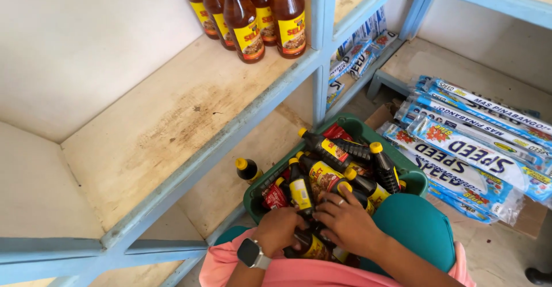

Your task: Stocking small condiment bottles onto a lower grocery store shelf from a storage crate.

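A green plastic crate [356,127] rests against my teal-clad knees and holds several dark sauce bottles [325,175] with yellow caps and yellow-red labels, lying in a heap. My left hand [280,228], with a smartwatch on the wrist, is curled over a dark bottle [315,247] at the crate's near edge. My right hand [348,222], a ring on one finger, lies on the bottles beside it, fingers closed around bottle necks. One dark bottle [247,170] stands on the lower shelf just left of the crate.
A worn pale shelf with light-blue edging [190,166] spans the left. Several amber bottles with yellow caps [247,17] stand at its back. Blue-and-white packets in plastic wrap [477,143] are piled at right; more packets [359,51] lie on a farther shelf.
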